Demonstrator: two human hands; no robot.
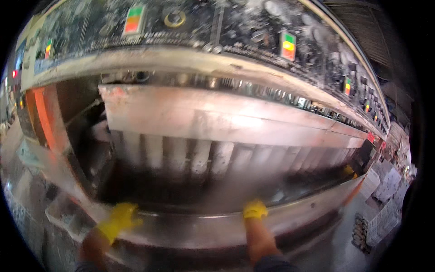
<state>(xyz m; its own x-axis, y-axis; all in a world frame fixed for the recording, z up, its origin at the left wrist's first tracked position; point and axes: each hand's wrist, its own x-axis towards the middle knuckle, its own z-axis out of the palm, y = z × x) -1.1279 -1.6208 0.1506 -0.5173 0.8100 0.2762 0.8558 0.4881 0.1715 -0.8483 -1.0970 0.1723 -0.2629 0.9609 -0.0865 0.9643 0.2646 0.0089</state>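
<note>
A long metal trough (204,229) with a pale front wall runs across in front of me. At the left part of its front rim is my left hand (121,218) in a yellow glove, thumb and fingers apart, with nothing visible in it. My right hand (255,209), also in a yellow glove, is at the rim further right. Its fingers are bent over the edge, and blur hides whether they grip it. Between the hands runs a thin shiny edge (195,216) along the rim. The dark inside of the trough is blurred.
Above the trough hang a broad white beam (217,113) and several pale upright cylinders (200,156). A dirty control panel (244,31) with lit buttons overhangs them. An orange post (47,120) stands left. At right lie egg-tray-like stacks (360,231) and a pale crate (384,224).
</note>
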